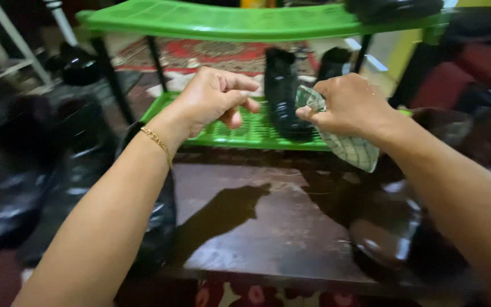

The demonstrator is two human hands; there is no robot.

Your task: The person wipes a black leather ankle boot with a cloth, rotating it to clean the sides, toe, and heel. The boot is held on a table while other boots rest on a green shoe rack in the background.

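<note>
The right hand (352,105) pinches a pale checked cloth (352,149) between thumb and fingers, and the cloth hangs down just in front of the green slatted plastic shoe rack (228,132). The left hand (214,98) hovers over the lower shelf of the rack with fingers curled loosely and holds nothing (a thin gold chain bracelet (157,142) is on its wrist). A tall black shiny boot (282,91) stands on this shelf, between both hands.
</note>
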